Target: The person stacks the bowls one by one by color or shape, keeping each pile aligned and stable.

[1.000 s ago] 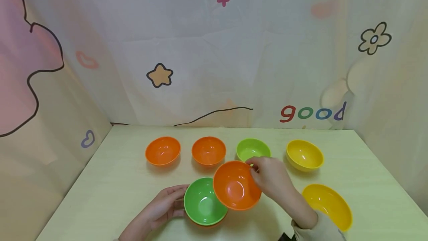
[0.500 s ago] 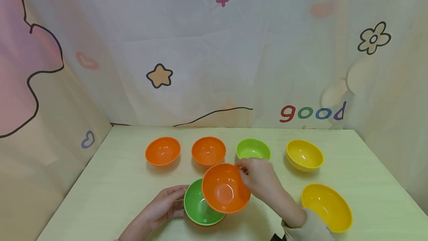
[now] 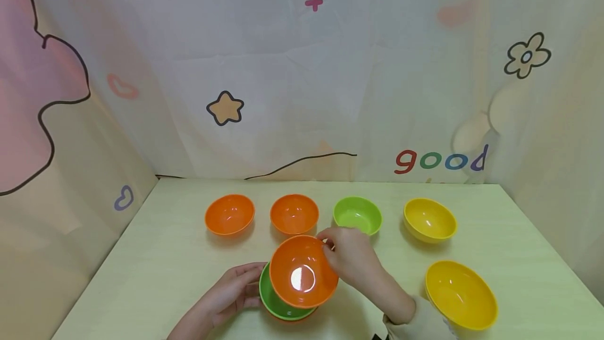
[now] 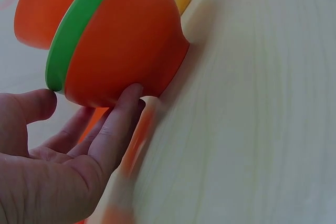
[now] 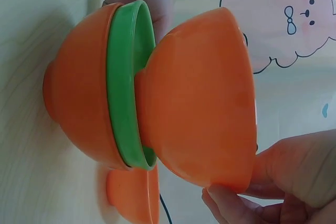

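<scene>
My right hand [image 3: 351,256] pinches the rim of an orange bowl [image 3: 302,272], thumb on one side and fingers on the other. The bowl is tilted over a green bowl [image 3: 273,298], its foot just inside the green rim in the right wrist view. The green bowl sits nested in another orange bowl [image 5: 84,87], which stands on the table. My left hand [image 3: 233,291] steadies this stack from the left. In the left wrist view its thumb touches the green rim [image 4: 68,45], and its nearly straight fingers rest against the lower orange bowl's outer wall [image 4: 131,40].
Along the back of the table [image 3: 155,256] stand two orange bowls [image 3: 229,215] [image 3: 294,215], a light green bowl [image 3: 357,215] and a yellow bowl [image 3: 430,220]. Another yellow bowl [image 3: 461,295] is at the right, near my right sleeve [image 3: 420,324]. A printed curtain [image 3: 302,93] hangs behind.
My right hand has carried the orange bowl left, from beside the green bowl to over it, and slightly down. The left hand and the nested bowls have stayed nearly in place.
</scene>
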Motion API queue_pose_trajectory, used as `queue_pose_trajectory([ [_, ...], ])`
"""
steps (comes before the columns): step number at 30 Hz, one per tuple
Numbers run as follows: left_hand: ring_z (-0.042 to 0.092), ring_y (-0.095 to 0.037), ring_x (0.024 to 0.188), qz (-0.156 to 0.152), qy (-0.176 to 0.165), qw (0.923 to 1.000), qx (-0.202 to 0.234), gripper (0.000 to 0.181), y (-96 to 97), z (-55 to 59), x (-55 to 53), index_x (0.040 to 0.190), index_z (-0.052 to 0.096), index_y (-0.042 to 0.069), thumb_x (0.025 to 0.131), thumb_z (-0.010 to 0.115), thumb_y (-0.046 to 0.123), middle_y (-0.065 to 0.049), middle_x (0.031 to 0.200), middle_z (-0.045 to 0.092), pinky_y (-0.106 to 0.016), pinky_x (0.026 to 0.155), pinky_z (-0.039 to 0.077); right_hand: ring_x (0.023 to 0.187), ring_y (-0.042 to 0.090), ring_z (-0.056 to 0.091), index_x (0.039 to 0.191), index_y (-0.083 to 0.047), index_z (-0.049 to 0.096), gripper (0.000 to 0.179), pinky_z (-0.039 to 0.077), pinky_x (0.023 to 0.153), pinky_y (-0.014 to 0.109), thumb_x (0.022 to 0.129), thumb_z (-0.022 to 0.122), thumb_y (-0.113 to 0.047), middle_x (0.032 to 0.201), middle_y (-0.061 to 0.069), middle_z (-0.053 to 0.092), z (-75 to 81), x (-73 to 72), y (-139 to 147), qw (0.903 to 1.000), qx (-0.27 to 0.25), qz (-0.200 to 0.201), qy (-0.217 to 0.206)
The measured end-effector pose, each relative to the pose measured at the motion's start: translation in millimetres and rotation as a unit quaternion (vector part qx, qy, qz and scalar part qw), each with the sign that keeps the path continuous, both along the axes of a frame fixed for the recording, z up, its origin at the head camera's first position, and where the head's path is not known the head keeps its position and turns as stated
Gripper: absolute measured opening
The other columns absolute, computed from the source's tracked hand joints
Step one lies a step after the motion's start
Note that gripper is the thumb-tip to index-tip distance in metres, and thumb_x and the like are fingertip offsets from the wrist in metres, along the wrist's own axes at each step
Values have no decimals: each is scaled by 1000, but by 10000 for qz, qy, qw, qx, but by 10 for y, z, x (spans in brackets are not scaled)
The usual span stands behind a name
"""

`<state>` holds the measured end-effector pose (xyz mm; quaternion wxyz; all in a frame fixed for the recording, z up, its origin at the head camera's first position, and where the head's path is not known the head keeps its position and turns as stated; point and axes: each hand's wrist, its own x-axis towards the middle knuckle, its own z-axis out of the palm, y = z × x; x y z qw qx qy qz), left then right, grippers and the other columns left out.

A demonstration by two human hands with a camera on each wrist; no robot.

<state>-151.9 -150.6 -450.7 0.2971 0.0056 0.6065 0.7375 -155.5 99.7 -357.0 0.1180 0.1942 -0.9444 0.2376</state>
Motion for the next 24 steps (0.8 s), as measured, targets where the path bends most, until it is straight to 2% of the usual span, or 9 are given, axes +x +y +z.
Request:
queue_pose_trajectory([
  [12, 63, -20, 98, 29, -194, 9998, -78, 60, -5, 21, -22, 136, 38, -4, 92, 53, 34, -14, 124, 58, -37, 83, 53, 55, 5, 54, 82, -9, 73, 14, 41, 48, 14, 75, 64, 0, 70, -1, 67, -127, -12, -68, 9998, -96, 132, 86],
  [24, 63, -19, 97, 44, -122, 9999, 34, 58, -3, 1, -13, 134, 40, -5, 93, 53, 34, -12, 123, 58, -37, 83, 53, 57, 6, 54, 82, -11, 73, 15, 41, 50, 17, 74, 65, -1, 68, -3, 65, -219, -19, -132, 9998, 9, 168, 117],
])
